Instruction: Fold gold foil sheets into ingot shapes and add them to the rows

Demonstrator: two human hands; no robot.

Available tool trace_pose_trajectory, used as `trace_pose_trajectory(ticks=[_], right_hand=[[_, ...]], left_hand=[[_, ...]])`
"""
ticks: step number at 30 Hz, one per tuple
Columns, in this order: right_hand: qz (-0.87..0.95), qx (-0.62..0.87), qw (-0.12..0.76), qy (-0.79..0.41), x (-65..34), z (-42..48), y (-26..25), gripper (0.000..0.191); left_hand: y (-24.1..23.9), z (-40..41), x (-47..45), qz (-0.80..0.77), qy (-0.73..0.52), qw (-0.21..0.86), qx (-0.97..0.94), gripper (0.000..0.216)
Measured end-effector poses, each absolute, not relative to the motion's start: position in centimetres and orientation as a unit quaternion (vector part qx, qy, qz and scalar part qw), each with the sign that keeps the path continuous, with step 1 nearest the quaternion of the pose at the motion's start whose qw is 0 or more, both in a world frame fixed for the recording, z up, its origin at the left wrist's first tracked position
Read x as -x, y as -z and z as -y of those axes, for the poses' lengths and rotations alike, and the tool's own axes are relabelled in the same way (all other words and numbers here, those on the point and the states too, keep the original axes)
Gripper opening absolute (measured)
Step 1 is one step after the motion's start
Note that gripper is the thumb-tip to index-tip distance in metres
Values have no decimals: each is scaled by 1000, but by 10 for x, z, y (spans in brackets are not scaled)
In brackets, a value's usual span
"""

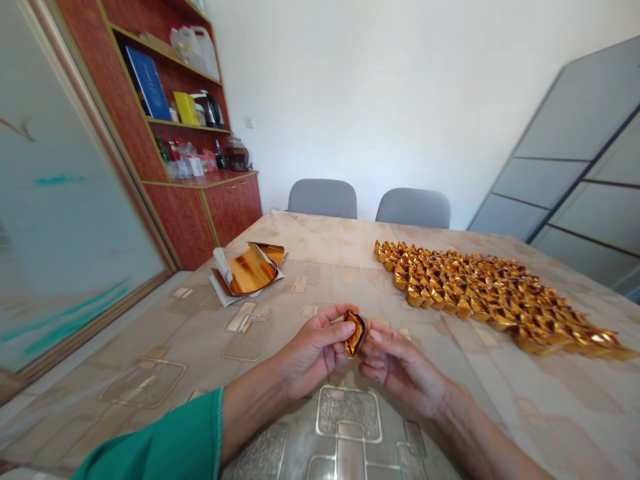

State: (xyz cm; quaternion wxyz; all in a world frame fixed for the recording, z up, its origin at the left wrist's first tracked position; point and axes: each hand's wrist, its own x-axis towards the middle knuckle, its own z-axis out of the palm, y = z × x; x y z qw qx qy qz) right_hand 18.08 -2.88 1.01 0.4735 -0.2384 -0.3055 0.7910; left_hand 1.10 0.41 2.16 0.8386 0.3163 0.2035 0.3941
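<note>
A small folded piece of shiny gold paper (355, 335), shaped like an ingot, is held between both hands above the near part of the table. My left hand (320, 343) pinches it with the thumb on its near face. My right hand (387, 353) grips its right edge, thumb and fingers pressed together. To the right stand many gold paper ingots (465, 283), packed in close rows. Left of my hands lies a loose stack of gold paper sheets (250, 270), curled, with white undersides showing.
The table (320, 233) has a patterned cover. Behind it are two grey chairs (323, 198) (413, 207) against the white wall. A red-brown cabinet (230, 207) with filled shelves stands at the back left. A frosted glass door (65, 200) is at the left, grey panels (555, 140) at the right.
</note>
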Motion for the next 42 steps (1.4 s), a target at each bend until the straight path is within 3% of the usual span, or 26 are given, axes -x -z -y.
trace_pose_trajectory(ticks=[19, 29, 34, 42], right_hand=[[272, 259, 437, -817, -179, 24, -1, 19], [226, 280, 470, -806, -182, 23, -2, 23], [285, 304, 473, -776, -179, 28, -6, 30], [357, 376, 487, -703, -173, 29, -6, 24]], left_hand=[[-21, 1, -17, -382, -415, 698, -441, 18], [-19, -7, -10, -279, -370, 838, -287, 21], [-16, -8, -10, -260, -376, 828, -325, 22], [-14, -5, -11, -285, -361, 808, -369, 24]])
